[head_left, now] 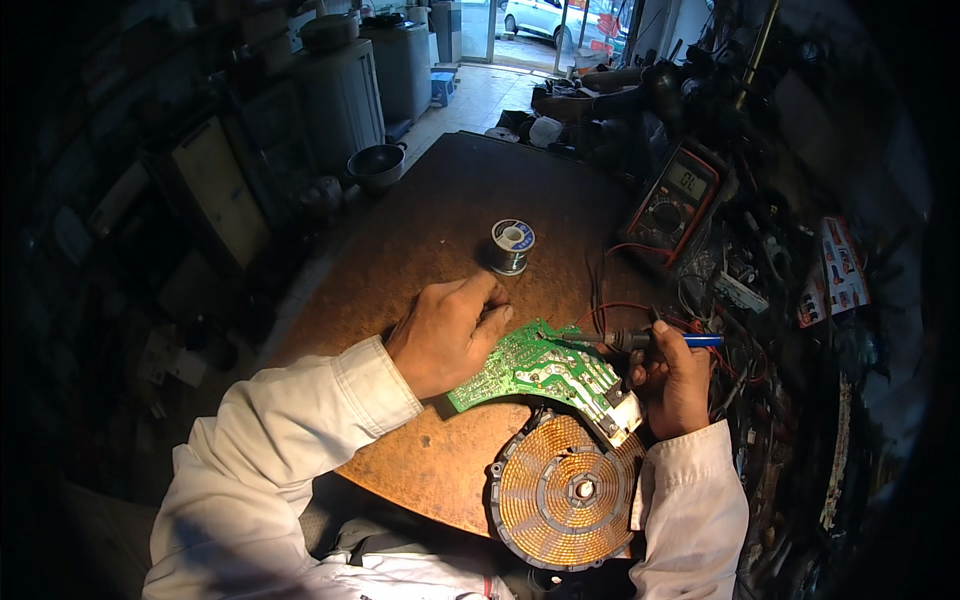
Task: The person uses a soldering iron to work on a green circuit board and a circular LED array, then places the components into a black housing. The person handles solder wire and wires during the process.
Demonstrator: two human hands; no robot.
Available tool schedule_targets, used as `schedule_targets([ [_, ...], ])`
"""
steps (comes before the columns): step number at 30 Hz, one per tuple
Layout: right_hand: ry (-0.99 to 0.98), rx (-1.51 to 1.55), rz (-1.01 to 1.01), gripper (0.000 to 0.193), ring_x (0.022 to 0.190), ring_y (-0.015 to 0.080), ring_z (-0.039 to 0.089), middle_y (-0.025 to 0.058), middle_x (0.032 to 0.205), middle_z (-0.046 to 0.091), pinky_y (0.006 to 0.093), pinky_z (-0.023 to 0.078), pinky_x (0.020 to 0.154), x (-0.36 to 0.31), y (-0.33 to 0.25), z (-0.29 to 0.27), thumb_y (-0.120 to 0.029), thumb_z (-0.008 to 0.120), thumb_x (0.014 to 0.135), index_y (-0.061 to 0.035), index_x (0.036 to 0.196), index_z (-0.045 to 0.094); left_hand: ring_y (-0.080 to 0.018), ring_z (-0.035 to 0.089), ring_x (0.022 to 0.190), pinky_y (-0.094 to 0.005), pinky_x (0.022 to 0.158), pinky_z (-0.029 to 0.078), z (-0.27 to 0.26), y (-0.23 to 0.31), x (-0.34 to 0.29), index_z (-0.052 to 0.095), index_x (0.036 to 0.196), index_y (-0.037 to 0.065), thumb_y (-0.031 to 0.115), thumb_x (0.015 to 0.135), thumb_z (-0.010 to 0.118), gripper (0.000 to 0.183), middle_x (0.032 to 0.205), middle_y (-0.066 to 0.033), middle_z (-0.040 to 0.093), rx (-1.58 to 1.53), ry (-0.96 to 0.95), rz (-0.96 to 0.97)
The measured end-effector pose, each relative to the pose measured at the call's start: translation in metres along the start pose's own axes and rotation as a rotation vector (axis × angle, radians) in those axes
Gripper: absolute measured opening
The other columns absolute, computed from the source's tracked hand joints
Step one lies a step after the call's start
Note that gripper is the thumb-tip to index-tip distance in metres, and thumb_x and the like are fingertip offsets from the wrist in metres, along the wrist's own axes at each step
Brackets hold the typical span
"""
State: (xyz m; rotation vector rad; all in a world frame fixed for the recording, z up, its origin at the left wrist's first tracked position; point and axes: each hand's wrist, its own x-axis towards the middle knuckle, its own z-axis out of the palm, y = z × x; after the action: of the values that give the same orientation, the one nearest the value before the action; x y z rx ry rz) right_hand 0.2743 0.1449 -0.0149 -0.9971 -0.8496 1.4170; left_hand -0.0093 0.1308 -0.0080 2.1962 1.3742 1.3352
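My right hand (678, 382) is closed round a soldering iron (632, 341) with a blue end, its dark shaft pointing left over a green circuit board (540, 365). The board lies solder side up, tilted, with dark parts and a pale block at its right end. Over the board's left edge, my left hand (445, 335) has thumb and forefinger curled together; what they pinch, if anything, is too small to tell. Just beyond those fingers stands a spool of solder wire (512, 247). A round copper coil plate (565, 490) sits at the table's near edge, below the board.
The brown wooden table (410, 245) narrows toward the far end. A multimeter (672, 205) with red and black leads rests at the right, beside heaped wires and parts. A dark pan (377, 165) is at the far left, near appliances (335, 95).
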Motion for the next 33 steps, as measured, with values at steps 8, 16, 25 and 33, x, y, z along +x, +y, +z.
schedule_targets([
  [8, 0.032, 0.138, -0.099, 0.032, 0.057, 0.0147, 0.06, 0.0069, 0.073, 0.067, 0.0322, 0.051, 0.056, 0.003, -0.002, -0.003, -0.037, 0.065, 0.101, -0.0051, 0.096, 0.066, -0.0143, 0.063, 0.059, -0.0303, 0.053, 0.046, -0.003, 0.002, 0.001, 0.067, 0.1, -0.005, 0.006, 0.092, 0.072, 0.014, 0.073, -0.0138, 0.068, 0.043, -0.024, -0.039],
  [16, 0.126, 0.103, -0.131, 0.034, 0.055, 0.0133, 0.059, 0.0051, 0.071, 0.065, 0.0316, 0.051, 0.054, 0.006, -0.006, -0.007, -0.04, 0.066, 0.1, -0.0072, 0.096, 0.065, -0.028, 0.068, 0.063, -0.0384, 0.057, 0.049, -0.012, -0.016, 0.008, 0.067, 0.098, -0.004, 0.01, 0.092, 0.072, 0.016, 0.075, -0.0199, 0.069, 0.194, -0.071, -0.081],
  [25, 0.147, 0.135, -0.136, 0.034, 0.052, 0.0136, 0.06, 0.0065, 0.069, 0.066, 0.0317, 0.052, 0.051, 0.009, -0.005, -0.007, -0.039, 0.068, 0.099, -0.0057, 0.093, 0.065, -0.0416, 0.068, 0.072, -0.0449, 0.061, 0.05, -0.028, -0.02, 0.012, 0.071, 0.094, -0.001, 0.016, 0.092, 0.073, 0.018, 0.08, -0.0242, 0.067, 0.295, -0.187, -0.118],
  [33, 0.103, 0.148, -0.143, 0.032, 0.054, 0.0135, 0.061, 0.0066, 0.072, 0.067, 0.031, 0.052, 0.052, 0.011, -0.008, -0.013, -0.036, 0.068, 0.1, -0.0046, 0.1, 0.067, -0.0393, 0.065, 0.08, -0.0472, 0.07, 0.052, -0.04, -0.009, 0.02, 0.072, 0.088, 0.001, 0.026, 0.087, 0.076, 0.026, 0.086, -0.0188, 0.069, 0.575, -0.422, -0.179],
])
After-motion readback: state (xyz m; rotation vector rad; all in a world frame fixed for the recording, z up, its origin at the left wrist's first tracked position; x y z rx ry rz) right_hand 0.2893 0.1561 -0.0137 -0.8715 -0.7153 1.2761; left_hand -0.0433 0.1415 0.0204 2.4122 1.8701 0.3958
